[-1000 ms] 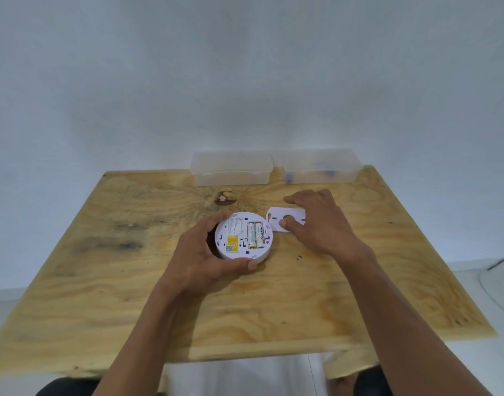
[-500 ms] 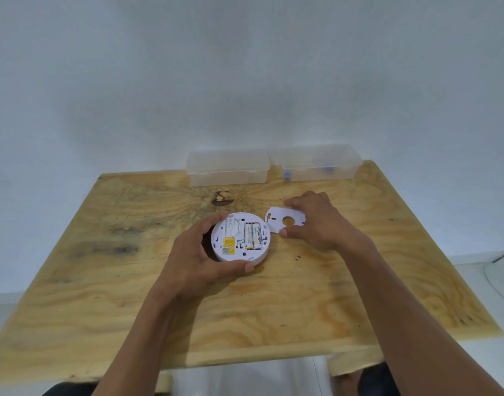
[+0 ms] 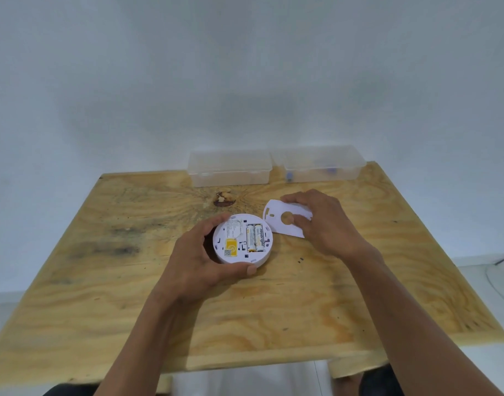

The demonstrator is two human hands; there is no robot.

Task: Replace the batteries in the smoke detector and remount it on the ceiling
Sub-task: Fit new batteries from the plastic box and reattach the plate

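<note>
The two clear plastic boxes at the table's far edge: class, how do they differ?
The left box shows nothing inside; the right box holds small blue items, too blurred to identify. The left box lies nearer the smoke detector; the right box nearer the right hand. Both are translucent, lidded, side by side.

The desk [image 3: 108, 281] is rough, grainy plywood; the smoke detector [image 3: 242, 238] and its cover [image 3: 276, 221] are matt white plastic; two boxes [image 3: 230, 167] are clear plastic.
</note>
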